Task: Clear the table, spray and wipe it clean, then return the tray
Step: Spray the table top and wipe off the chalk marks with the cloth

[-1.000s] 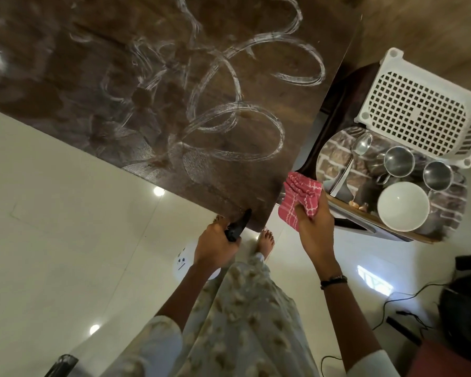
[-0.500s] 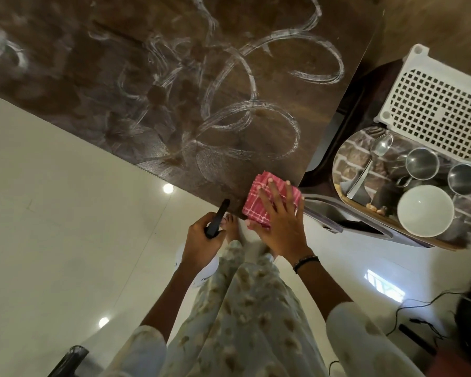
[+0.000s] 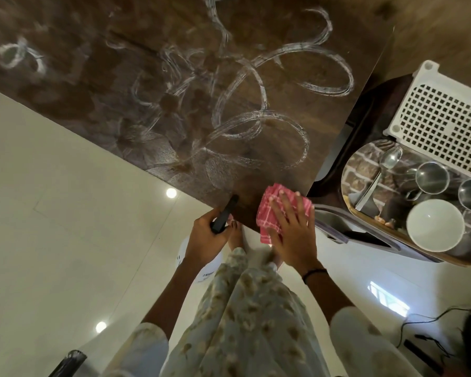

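The dark wooden table [image 3: 283, 36] carries looping white streaks of wet wipe marks. My right hand [image 3: 291, 229] lies flat, fingers spread, on a folded red-and-white checked cloth [image 3: 272, 208] at the table's near corner. My left hand [image 3: 204, 240] grips the black trigger head of a spray bottle [image 3: 225, 213] just below the table's near edge; the white bottle body is mostly hidden behind the hand. The oval tray [image 3: 365, 161] sits to the right on a lower dark surface, holding a white bowl [image 3: 435, 225], two steel cups [image 3: 431, 177] and a spoon [image 3: 384, 170].
A white perforated plastic basket [image 3: 443, 115] stands behind the tray at the right. Pale glossy floor tiles lie to the left and below. Black cables [image 3: 419, 322] trail on the floor at lower right. My patterned clothing fills the bottom centre.
My right hand has carried the cloth from the gap beside the tray onto the table's near corner and spread flat on it. My left hand keeps hold of the spray bottle.
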The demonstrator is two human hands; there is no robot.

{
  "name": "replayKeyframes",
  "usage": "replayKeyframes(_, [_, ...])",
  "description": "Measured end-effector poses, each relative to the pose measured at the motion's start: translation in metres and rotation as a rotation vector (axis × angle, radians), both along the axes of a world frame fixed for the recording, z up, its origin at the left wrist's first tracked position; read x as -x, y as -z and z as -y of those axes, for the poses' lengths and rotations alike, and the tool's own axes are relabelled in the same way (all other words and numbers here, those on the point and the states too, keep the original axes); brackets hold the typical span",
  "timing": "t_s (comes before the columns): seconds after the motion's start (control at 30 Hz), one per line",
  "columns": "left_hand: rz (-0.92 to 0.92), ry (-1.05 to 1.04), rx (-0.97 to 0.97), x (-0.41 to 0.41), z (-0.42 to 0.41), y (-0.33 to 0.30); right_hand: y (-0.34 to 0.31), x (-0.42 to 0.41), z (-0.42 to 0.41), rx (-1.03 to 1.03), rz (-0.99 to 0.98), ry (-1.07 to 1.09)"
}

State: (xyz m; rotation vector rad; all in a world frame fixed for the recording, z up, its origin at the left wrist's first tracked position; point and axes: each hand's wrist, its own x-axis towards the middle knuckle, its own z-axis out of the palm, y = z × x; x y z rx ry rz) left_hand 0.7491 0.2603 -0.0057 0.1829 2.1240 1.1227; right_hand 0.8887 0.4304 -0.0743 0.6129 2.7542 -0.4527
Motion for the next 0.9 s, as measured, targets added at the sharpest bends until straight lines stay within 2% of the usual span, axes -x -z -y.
replayKeyframes(0.13, [0.022,0.01,-0.005,0.004,-0.001,0.001,-0.002,0.049,0.011,-0.016,-0.028,0.085])
replayKeyframes(0.23, [0.006,0.008,0.005,0.007,-0.005,0.002,0.004,0.055,0.032,0.033,-0.042,-0.034])
replayKeyframes(0.33, [-0.022,0.074,-0.027,0.009,-0.01,0.0,0.007,0.021,0.036,0.055,-0.021,-0.111])
replayKeyframes(0.47, [-0.08,0.16,-0.05,0.014,-0.019,-0.005,0.004,-0.006,0.007,-0.008,-0.019,0.009])
replayKeyframes(0.63, [-0.078,0.171,-0.053,0.022,-0.032,-0.004,0.0,0.054,-0.008,-0.038,-0.066,0.159])
replayKeyframes(0.77, [-0.073,0.189,-0.034,0.025,-0.04,0.0,0.009,0.071,0.024,0.029,-0.118,0.008])
replayKeyframes(0.83, [-0.076,0.212,-0.04,0.026,-0.044,0.001,0.014,0.052,0.036,0.04,-0.128,-0.084])
replayKeyframes(0.9, [-0.086,0.25,-0.032,0.026,-0.052,0.002,0.018,0.027,0.034,0.038,-0.121,-0.09])
